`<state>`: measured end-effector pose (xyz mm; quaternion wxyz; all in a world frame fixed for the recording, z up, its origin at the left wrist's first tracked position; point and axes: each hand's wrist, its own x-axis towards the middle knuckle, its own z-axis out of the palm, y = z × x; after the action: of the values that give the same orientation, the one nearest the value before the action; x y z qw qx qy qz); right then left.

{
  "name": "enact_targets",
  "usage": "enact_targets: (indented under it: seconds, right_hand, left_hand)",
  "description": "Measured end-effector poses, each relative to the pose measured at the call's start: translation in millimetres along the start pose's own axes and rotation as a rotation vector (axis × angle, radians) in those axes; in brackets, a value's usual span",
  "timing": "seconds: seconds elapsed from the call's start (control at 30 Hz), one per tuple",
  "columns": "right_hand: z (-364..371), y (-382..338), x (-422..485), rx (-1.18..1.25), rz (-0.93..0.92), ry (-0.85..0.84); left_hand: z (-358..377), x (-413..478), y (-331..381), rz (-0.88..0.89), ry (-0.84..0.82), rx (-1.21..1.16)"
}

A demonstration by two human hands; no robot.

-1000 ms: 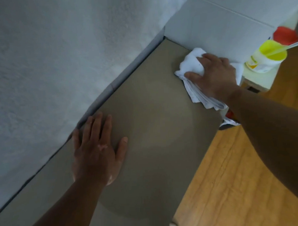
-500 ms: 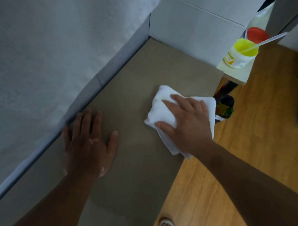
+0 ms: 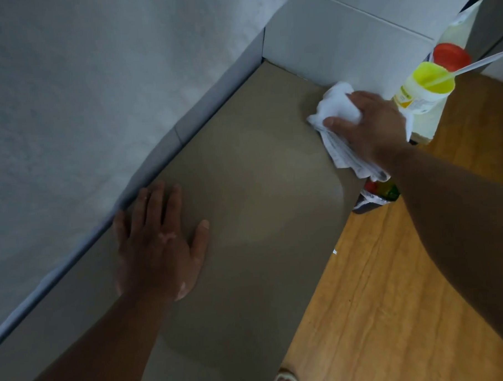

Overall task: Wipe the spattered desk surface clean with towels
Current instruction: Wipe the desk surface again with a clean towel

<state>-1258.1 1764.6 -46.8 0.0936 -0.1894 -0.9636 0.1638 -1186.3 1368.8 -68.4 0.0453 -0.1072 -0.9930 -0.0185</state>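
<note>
The wiping looks well under way: the right hand [image 3: 377,130], fingers clamped on the bunched white towel [image 3: 337,106], works the surface [image 3: 259,190] at its 1 o'clock corner. Faint smear arcs mark the middle, and no spatter shows plainly. The left hand [image 3: 157,243] presses flat at 9 o'clock, fingers apart. The towel's tail overhangs the right edge. A wall panel [image 3: 339,48] blocks 12 o'clock and a yellow-capped bottle [image 3: 424,87] stands just beside the hand. Open room lies toward 6 o'clock.
</note>
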Motion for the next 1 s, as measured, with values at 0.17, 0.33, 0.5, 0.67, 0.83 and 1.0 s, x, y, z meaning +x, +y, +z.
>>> enact_targets:
  seconds: [0.17,0.33,0.5,0.67,0.83,1.0]
  right_hand:
    - [-3,-2,2,0.016,0.010,-0.004]
    - [10,-36,-61,-0.125,0.006,0.010]
    - [20,-94,-188,-0.115,-0.112,-0.032]
    - [14,-103,-247,-0.052,-0.478,-0.205]
    - [18,-89,-155,-0.103,-0.432,-0.227]
    - [32,-98,-41,-0.131,-0.207,-0.173]
  left_hand:
    - [1,-1,1,-0.007,0.016,-0.003]
    - [-2,0,1,-0.004,-0.015,0.003]
    - [-2,-1,1,-0.013,-0.014,-0.007]
    - [-2,-1,-1,0.001,-0.030,-0.005]
    - [0,-1,-1,0.001,0.001,-0.007]
    - [0,-1,-1,-0.007,0.001,-0.010]
